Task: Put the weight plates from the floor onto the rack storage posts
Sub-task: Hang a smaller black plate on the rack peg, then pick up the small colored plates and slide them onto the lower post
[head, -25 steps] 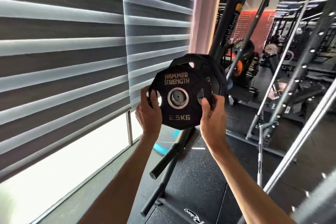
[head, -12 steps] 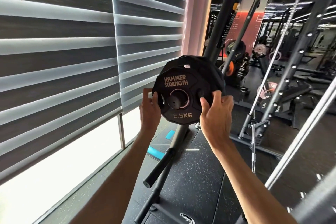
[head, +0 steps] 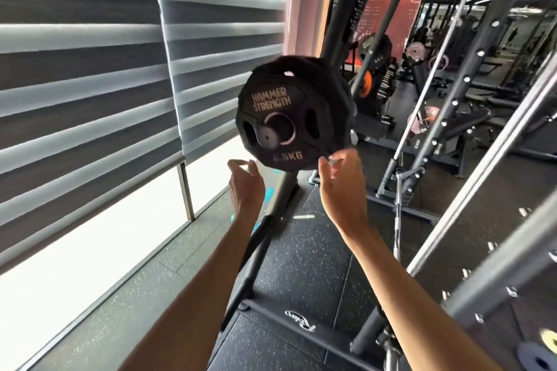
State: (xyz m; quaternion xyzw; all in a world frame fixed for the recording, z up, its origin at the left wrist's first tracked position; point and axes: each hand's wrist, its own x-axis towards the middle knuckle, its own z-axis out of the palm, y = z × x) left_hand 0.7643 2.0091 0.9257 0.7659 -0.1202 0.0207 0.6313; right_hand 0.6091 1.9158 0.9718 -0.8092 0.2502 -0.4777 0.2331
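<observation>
Black plates (head: 301, 105), two, on one post (head: 268, 137); left hand (head: 245, 184), right hand (head: 340, 187) below, fingers loosely curled.

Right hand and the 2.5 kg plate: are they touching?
Cannot tell. In the head view the right hand overlaps the lower rim of the plate, but blur hides any contact.

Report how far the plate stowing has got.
Done: the 2.5 kg plate hangs on the storage post, in front of a larger plate. In hand: nothing; the left hand and right hand hover open just below it. Left: what look like more plates, blurred, on the floor at bottom right.
</observation>
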